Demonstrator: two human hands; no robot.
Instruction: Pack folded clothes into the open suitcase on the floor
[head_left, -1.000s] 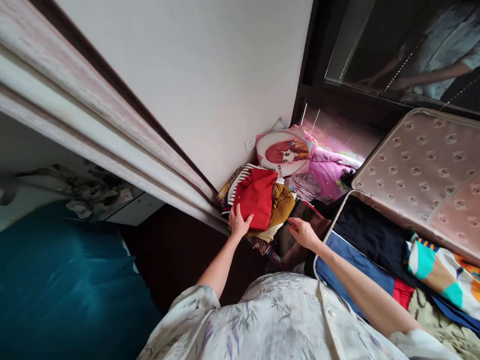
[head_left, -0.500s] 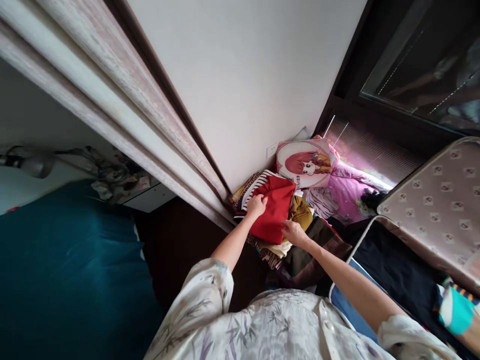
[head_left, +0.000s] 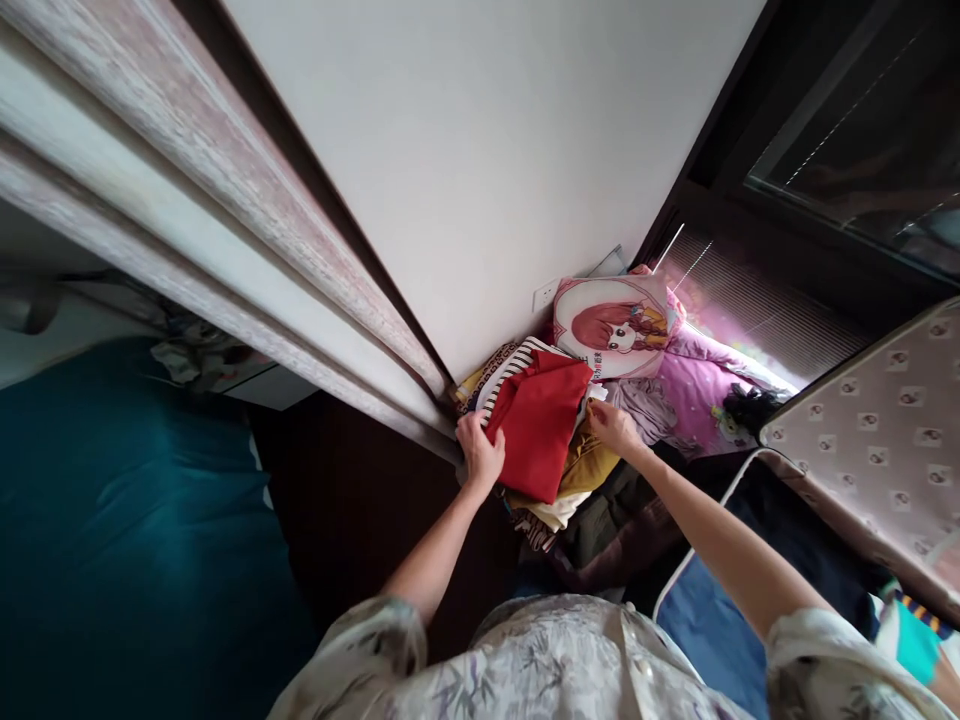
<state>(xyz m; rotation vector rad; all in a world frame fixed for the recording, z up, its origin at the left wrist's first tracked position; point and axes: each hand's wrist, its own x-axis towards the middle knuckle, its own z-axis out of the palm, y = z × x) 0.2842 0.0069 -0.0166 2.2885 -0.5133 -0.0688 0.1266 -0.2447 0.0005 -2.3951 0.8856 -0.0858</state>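
Both hands are down on the clothes pile in the far corner, right where the white wall (head_left: 480,150) meets the sliding door frame (head_left: 225,250). The left hand (head_left: 480,452) curls over the near-left edge of the red folded garment (head_left: 538,425), fingers wrapped on the cloth, thumb pressing on top. The right hand (head_left: 615,428) pinches at the far-right edge of that same red piece, just where it overlaps the mustard garment (head_left: 592,465) below; its fingertips are partly buried in fabric, so it may be gripping the layer underneath as well. The red garment sits on top of the stack, over a black-and-white striped piece (head_left: 510,372) and a cream layer (head_left: 551,512). Just beyond lies a cartoon-face cushion (head_left: 611,325) on pink bedding (head_left: 690,385). To the near right, an open suitcase (head_left: 697,620) with its patterned lid (head_left: 870,440) raised. Teal bedding (head_left: 112,520) fills the near left. By the look of it, this is the squaring-up step: both edges held, the top garment being settled or gathered. Any lift from here calls for an even grip on both sides so the fold holds and the layers beneath stay put.
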